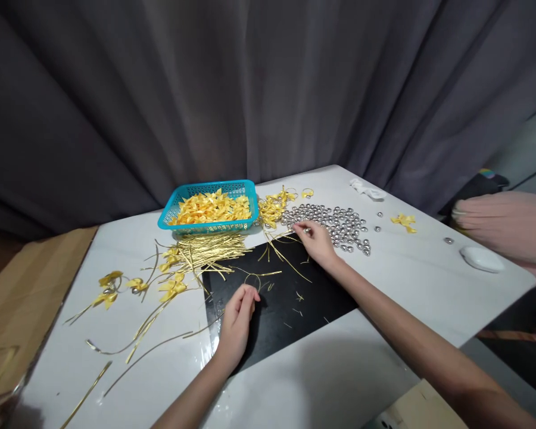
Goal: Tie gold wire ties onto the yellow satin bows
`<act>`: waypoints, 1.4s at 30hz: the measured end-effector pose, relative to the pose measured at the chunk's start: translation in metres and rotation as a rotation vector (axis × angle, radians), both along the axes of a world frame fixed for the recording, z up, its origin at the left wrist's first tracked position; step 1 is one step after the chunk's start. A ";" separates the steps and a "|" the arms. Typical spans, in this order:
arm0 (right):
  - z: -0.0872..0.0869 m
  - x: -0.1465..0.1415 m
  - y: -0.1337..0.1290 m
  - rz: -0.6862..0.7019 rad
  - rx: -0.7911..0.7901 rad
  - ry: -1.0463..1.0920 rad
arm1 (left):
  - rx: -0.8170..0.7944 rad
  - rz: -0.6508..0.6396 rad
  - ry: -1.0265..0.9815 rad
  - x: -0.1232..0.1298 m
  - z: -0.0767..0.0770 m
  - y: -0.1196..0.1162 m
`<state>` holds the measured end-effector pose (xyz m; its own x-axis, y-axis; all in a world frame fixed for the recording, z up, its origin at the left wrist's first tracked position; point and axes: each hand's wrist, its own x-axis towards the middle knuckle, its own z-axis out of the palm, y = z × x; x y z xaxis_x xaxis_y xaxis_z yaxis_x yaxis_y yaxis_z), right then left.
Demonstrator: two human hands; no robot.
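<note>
My left hand (239,319) is closed in a pinch over the black mat (277,328). A thin gold wire tie (252,276), bent into a loop, rises from its fingertips. My right hand (316,241) reaches to the near left edge of a spread of silver heart-like beads (348,226). Its thumb and fingers are pinched together; what lies between them is too small to make out. Short gold clippings and longer gold strands lie on the mat between the hands.
A blue basket (163,219) of yellow ribbon bows stands at the back. Before it lies a bundle of gold ties (209,253). Yellow bow pieces (173,287) are scattered left. A white case (481,259) sits right, near a person's pink clothing (509,226).
</note>
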<state>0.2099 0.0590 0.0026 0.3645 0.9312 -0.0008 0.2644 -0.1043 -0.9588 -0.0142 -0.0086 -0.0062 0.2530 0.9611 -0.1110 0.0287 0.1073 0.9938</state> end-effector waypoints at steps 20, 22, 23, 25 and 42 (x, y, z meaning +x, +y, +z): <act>0.010 -0.073 -0.056 0.620 -0.311 0.953 | 0.182 0.059 0.074 -0.003 -0.003 -0.003; 0.007 -0.075 -0.058 0.635 -0.322 0.960 | 0.185 0.053 0.076 -0.003 -0.004 -0.003; 0.006 -0.075 -0.058 0.640 -0.326 0.964 | 0.186 0.052 0.078 -0.003 -0.004 -0.003; 0.003 -0.075 -0.058 0.632 -0.331 0.977 | 0.188 0.052 0.081 -0.003 -0.005 -0.003; 0.005 -0.078 -0.060 0.643 -0.302 0.837 | 0.225 0.030 0.093 -0.005 -0.007 -0.004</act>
<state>0.1317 -0.0009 0.0076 -0.4107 0.8673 -0.2814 -0.3691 -0.4404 -0.8184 -0.0188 -0.0124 -0.0130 0.2227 0.9712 0.0847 0.1217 -0.1139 0.9860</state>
